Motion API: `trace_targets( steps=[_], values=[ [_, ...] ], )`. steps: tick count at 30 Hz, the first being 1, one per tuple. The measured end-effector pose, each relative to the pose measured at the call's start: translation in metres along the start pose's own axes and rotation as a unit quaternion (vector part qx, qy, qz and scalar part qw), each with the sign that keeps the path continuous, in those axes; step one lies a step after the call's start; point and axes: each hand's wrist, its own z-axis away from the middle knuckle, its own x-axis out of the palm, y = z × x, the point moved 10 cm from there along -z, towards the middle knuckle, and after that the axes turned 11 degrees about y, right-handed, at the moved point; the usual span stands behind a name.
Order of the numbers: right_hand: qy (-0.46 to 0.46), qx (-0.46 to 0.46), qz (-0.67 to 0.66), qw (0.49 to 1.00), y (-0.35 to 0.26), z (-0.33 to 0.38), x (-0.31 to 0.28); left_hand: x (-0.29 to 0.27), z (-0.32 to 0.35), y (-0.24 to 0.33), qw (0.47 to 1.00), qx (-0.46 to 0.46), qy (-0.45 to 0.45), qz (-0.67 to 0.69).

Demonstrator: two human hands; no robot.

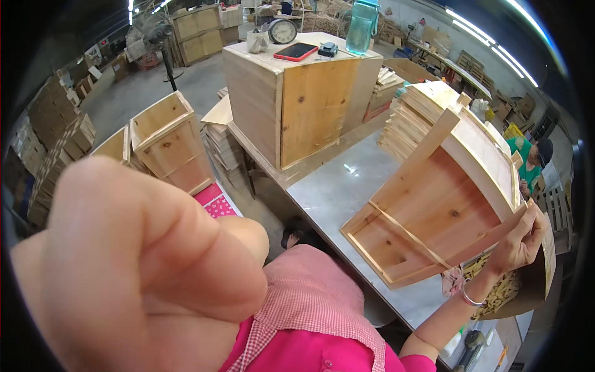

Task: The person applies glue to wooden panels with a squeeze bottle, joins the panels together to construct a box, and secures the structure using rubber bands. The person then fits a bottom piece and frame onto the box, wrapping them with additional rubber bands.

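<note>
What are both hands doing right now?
Left hand: raised close to the camera, fingers curled shut, nothing visible in it.
Right hand: gripping the edge of the tilted wooden box.

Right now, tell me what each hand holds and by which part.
Right hand grips the tilted wooden box at its lower right corner edge. Left hand, raised close to the camera, shows nothing held.

A grey metal table (338, 189) carries a large wooden crate (297, 102) and stacked wooden slats (406, 127).
</note>
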Motion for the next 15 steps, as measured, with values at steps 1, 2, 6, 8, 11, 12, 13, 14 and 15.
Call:
trace_targets(
  steps=[1, 2, 6, 8, 11, 12, 13, 14, 15],
  values=[
    [-0.005, 0.002, -0.009, 1.0, -0.003, -0.001, 0.002, 0.003, -0.005, 0.002, 1.0, -0.005, -0.011, -0.017],
    [-0.004, 0.001, -0.022, 1.0, -0.005, -0.004, 0.0, 0.009, -0.003, -0.027, 0.999, -0.008, -0.023, -0.037],
    [0.001, -0.009, 0.028, 1.0, -0.003, -0.008, -0.008, 0.041, 0.017, -0.085, 0.987, -0.015, -0.068, -0.144],
    [0.004, -0.003, 0.03, 1.0, 0.008, -0.008, -0.011, 0.041, 0.028, -0.113, 0.976, -0.072, -0.075, -0.191],
    [0.018, -0.009, 0.003, 1.0, 0.015, -0.006, -0.01, 0.056, 0.065, -0.175, 0.948, -0.021, -0.154, -0.278],
    [0.005, -0.021, -0.014, 1.0, 0.002, -0.008, -0.003, 0.054, 0.067, -0.183, 0.944, -0.01, -0.152, -0.292],
    [-0.007, -0.034, -0.017, 0.999, -0.008, -0.007, -0.001, 0.059, 0.076, -0.198, 0.939, -0.033, -0.196, -0.281],
    [-0.008, -0.036, -0.022, 0.999, -0.006, -0.007, -0.002, 0.063, 0.087, -0.213, 0.931, -0.058, -0.24, -0.268],
    [-0.019, -0.025, -0.005, 1.0, 0.0, -0.007, -0.006, 0.065, 0.088, -0.216, 0.933, -0.06, -0.238, -0.263]
  ],
)
